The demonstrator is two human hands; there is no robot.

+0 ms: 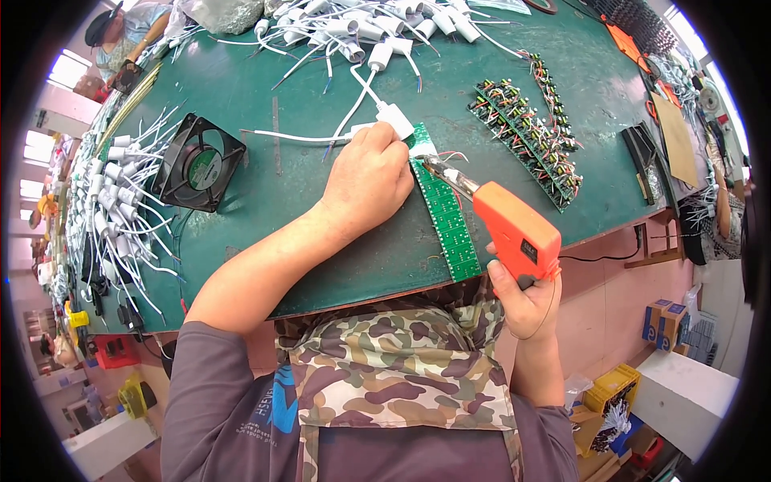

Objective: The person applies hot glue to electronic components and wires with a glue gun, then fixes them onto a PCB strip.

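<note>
My left hand (365,177) is closed at the upper end of a green circuit board strip (451,229). A white plastic socket with a cord (395,120) pokes out beyond its fingers, which seem to grip it; the fingertips are partly hidden. In my right hand (526,301) is an orange soldering gun (518,225), grasped by its handle. The gun's metal tip reaches the board right beside my left fingers. Thin reddish wires stick out by the tip. The strip lies lengthwise on the green tabletop (321,88), its near end by the table edge.
White corded sockets (361,32) are heaped at the far side, with another heap (116,197) on the left. A black fan (201,163) stands left of my forearm. Strips crowded with components (526,145) lie to the right. Another person (128,36) is at the far left.
</note>
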